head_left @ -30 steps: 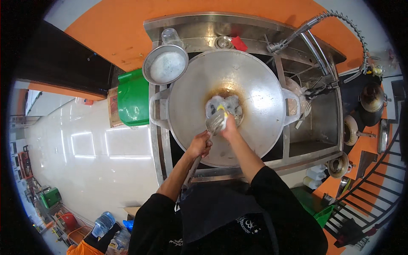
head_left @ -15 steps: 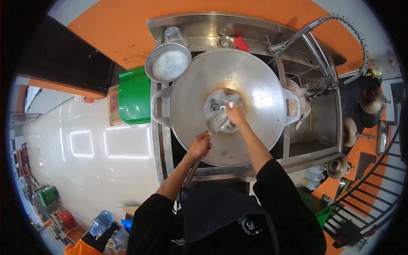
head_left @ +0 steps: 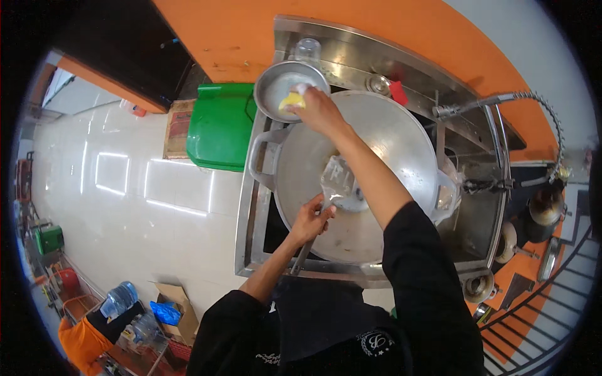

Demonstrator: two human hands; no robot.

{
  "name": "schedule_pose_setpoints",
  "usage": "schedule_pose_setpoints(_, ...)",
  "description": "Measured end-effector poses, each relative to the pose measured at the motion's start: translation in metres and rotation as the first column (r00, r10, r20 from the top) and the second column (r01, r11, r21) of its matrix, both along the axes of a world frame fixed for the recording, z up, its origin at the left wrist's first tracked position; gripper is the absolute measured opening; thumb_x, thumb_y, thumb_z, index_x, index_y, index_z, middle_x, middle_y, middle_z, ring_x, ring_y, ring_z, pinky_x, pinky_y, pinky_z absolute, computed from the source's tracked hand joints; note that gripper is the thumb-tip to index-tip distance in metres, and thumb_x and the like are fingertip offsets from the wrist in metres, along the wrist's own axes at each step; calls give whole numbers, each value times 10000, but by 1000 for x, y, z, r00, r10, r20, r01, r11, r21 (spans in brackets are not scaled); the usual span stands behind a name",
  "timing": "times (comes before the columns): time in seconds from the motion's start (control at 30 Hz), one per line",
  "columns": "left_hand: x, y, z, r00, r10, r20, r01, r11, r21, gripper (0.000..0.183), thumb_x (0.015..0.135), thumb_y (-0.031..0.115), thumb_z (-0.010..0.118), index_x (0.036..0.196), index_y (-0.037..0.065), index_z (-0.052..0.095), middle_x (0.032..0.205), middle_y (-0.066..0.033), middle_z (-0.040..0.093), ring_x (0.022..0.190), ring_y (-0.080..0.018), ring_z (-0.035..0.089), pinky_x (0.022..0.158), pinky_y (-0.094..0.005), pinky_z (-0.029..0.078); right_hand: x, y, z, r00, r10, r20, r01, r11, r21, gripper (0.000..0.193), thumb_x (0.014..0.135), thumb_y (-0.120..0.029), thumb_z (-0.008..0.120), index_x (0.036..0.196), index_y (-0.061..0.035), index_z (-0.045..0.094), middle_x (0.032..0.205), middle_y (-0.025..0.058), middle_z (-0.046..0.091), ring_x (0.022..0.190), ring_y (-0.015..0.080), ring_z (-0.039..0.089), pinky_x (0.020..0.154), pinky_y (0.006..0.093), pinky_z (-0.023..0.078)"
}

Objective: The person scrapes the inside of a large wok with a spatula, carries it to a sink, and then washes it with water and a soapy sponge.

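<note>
My left hand [head_left: 311, 220] is closed round the long handle of a metal spatula [head_left: 338, 180], whose wide slotted blade is raised over the wok. My right hand [head_left: 323, 113] grips a yellow sponge [head_left: 292, 101] with white foam on it, at the metal bowl [head_left: 259, 94]. Soapy liquid lies in that bowl, which stands by the far left rim of the wok. Below both hands is the large grey two-handled wok [head_left: 401, 150]. Some dark, sudsy water shows at its bottom, partly covered by the blade and my right forearm.
Behind the wok sit a clear glass [head_left: 307, 51], a round metal lid [head_left: 378, 84] and a red piece [head_left: 398, 93]. A spring-hose faucet [head_left: 489, 103] arches over the sink [head_left: 473, 238] at right. A green bin [head_left: 219, 131] stands left of the counter.
My right hand has moved from the spatula blade up and left to the metal bowl with the sponge. My left hand still holds the spatula, its blade now tilted upward. The view has shifted.
</note>
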State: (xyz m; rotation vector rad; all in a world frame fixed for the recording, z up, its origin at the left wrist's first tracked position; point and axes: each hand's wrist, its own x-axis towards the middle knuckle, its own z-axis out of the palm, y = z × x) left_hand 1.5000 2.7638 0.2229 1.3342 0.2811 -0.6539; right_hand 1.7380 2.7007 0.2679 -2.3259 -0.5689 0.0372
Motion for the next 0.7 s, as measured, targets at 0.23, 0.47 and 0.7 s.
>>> schedule_pose_setpoints(0.23, 2, 1, 1, 990, 90, -109, -104, 985, -134, 482, 951, 213, 563, 1382, 74, 399, 834, -53, 607, 546, -89, 510, 437, -247, 412, 37, 16, -47, 990, 139, 30, -126, 955, -268, 472, 786, -210, 724, 1203, -81, 545, 1125, 174, 612, 1067, 361, 570, 895, 428, 461)
schedule_pose_setpoints(0.47, 20, 10, -7, 947, 199, -253, -265, 929, -260, 400, 979, 268, 507, 1348, 169, 386, 889, -37, 596, 590, -105, 482, 450, -234, 373, 24, -8, 30, 999, 1, -44, 8, 981, 195, 494, 763, -156, 710, 1211, -9, 561, 1101, 212, 639, 1048, 315, 617, 906, 367, 473)
schedule_pose_setpoints(0.7, 38, 3, 12, 952, 212, -219, -276, 904, -326, 184, 1002, 312, 453, 1125, 177, 465, 799, 0, 540, 534, -64, 409, 404, -206, 288, -136, -74, -1, 984, -76, -160, 109, 972, 209, 410, 795, -76, 637, 1185, 3, 537, 1012, 217, 648, 995, 341, 627, 891, 407, 475)
